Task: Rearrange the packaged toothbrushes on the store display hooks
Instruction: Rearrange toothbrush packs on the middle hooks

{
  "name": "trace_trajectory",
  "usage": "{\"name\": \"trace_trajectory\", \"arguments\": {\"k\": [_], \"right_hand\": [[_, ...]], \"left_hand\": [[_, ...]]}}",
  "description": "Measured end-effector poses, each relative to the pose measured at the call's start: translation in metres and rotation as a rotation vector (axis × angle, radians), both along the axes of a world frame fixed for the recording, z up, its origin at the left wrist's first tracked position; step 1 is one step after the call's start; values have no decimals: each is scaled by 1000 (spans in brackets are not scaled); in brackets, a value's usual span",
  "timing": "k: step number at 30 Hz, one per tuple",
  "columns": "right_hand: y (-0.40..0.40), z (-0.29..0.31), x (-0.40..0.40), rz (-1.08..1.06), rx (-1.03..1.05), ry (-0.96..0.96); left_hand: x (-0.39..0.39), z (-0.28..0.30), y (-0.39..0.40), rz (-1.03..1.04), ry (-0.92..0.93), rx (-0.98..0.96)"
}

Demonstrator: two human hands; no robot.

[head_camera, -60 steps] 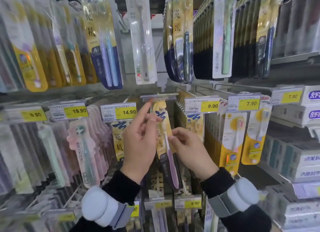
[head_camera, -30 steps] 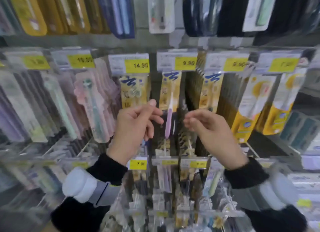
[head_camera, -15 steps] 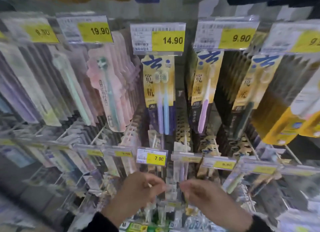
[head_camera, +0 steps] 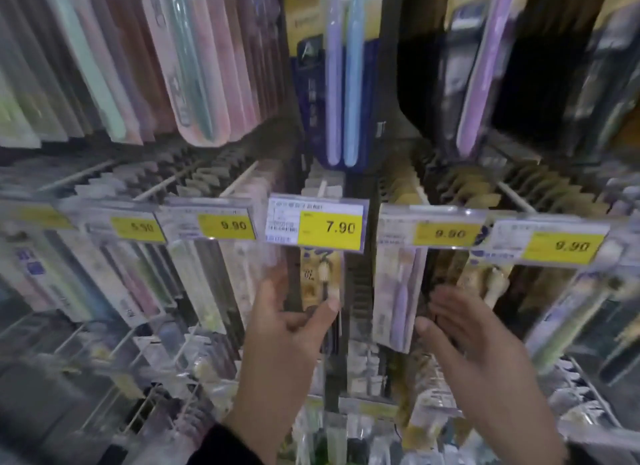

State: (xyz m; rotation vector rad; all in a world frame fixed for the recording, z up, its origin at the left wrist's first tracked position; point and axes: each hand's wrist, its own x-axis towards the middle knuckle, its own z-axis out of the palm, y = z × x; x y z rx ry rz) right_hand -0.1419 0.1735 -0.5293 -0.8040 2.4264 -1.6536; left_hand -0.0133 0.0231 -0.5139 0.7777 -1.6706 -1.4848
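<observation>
Pinching yellow pack [head_camera: 320, 284] under 7.90 tag [head_camera: 316, 226]: left hand [head_camera: 284, 340], thumb and fingers clamped. At 3 o'clock: right hand [head_camera: 474, 340], fingers apart, empty.

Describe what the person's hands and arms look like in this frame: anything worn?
Both hands are bare: no gloves, and no rings or watch that the blur lets me see. The left hand ends in a black sleeve cuff at the wrist. The right hand shows only a sliver of dark sleeve at the frame's lower edge.
</observation>
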Motion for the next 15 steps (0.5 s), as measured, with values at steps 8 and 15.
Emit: {"name": "trace_trajectory", "arguments": {"k": [8,15], "right_hand": [[-12,19,-7,17,-170,-63],[-26,15,-8,23,-256,-48]], "left_hand": [[-15,-21,-9,-32,91,47],[-19,-20,-19,-18,138,82]]}}
